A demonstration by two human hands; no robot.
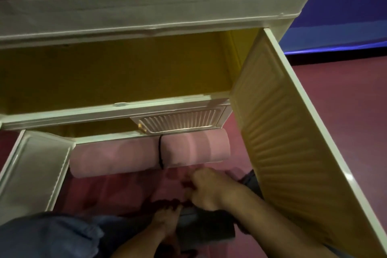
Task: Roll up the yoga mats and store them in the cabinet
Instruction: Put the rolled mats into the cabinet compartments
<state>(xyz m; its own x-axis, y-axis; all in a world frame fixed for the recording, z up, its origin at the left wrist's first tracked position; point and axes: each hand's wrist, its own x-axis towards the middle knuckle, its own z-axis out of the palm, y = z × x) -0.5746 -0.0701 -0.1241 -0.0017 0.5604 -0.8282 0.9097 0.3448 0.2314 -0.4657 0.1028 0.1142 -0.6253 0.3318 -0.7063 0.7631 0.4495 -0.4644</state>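
Note:
A rolled pink yoga mat (pixel 117 158) with a black strap (pixel 160 152) round its middle lies on the floor against the foot of the cream cabinet (pixel 146 14). The cabinet's yellow lower compartment (pixel 109 73) stands open. Nearer to me lies a dark grey rolled mat (pixel 211 229), partly under my right forearm. My right hand (pixel 206 188) has its fingers curled at the upper end of that dark roll. My left hand (pixel 168 219) reaches its fingertips to the roll's left edge. Blur and shadow hide its grip.
The ribbed right door (pixel 293 153) swings far out beside my right arm. A smaller left door (pixel 35 169) is open at the lower left. My knee in blue jeans (pixel 52 236) is at the bottom left. Dark red floor (pixel 345 100) extends right to a blue wall (pixel 345 16).

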